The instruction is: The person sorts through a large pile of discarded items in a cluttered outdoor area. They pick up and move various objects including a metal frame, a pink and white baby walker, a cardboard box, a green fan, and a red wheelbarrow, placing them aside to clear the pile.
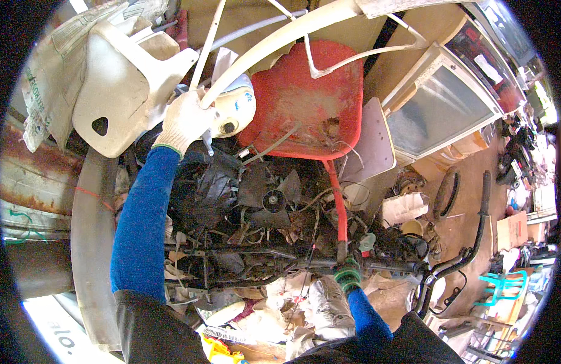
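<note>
My left hand (186, 119), in a white knit glove, is closed around the lower end of a cream curved tube (280, 31) that arcs up to the right. Beside that hand are a dirty white plastic chair (110, 91) and a white rounded container (238, 106) with a dark round opening. My right hand (346, 262), in a dark glove with a green striped cuff, is closed at the lower end of a red bar (336, 197). This bar runs up to a scuffed red tray (311, 91). The fingers of my right hand are mostly hidden.
A dark fan (272, 200) lies among black scrap. Below it runs a black metal frame (262, 255), with a bent black handlebar (469, 249) at right. A framed glass panel (441, 106) leans at upper right. A turquoise chair (502, 286) stands far right; a grey curved panel (92, 242) stands left.
</note>
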Tool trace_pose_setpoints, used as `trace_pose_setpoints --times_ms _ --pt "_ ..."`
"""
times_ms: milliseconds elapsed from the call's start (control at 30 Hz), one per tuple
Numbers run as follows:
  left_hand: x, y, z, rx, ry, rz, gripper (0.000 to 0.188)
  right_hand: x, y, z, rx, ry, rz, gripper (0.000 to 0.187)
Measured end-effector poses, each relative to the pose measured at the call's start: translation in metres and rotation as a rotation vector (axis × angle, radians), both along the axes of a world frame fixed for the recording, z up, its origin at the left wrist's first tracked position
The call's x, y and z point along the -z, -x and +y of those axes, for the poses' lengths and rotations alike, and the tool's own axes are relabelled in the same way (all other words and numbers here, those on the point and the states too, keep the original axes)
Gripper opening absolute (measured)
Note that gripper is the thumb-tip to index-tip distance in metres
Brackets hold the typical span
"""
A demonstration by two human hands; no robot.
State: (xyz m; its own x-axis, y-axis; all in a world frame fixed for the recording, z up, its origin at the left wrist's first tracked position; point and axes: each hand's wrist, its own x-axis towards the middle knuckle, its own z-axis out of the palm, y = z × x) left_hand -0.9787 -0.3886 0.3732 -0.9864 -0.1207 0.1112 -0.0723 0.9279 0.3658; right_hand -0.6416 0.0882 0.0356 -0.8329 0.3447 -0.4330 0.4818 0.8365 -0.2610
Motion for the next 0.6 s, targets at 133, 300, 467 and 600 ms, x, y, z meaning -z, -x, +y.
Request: trace_pose_setpoints --times_ms 133,300,467,600 --pt "0.000 -0.001 0.001 -0.009 0.005 -0.037 0.026 -0.005 -0.029 -0.029 -0.132 -0.004 -0.007 0.028" --pt "0.007 0.001 -0.003 0.012 -0.043 0.002 0.022 -0.006 -0.042 -0.056 -0.527 -0.096 -0.047 0.020" --pt "0.012 0.007 -0.007 0.027 -0.033 0.003 0.028 -0.025 -0.027 -0.048 -0.021 0.114 0.064 0.024" --pt "0.011 0.004 -0.009 0.038 0.011 0.009 0.027 -0.039 -0.013 -0.041 -0.273 -0.032 0.000 0.031"
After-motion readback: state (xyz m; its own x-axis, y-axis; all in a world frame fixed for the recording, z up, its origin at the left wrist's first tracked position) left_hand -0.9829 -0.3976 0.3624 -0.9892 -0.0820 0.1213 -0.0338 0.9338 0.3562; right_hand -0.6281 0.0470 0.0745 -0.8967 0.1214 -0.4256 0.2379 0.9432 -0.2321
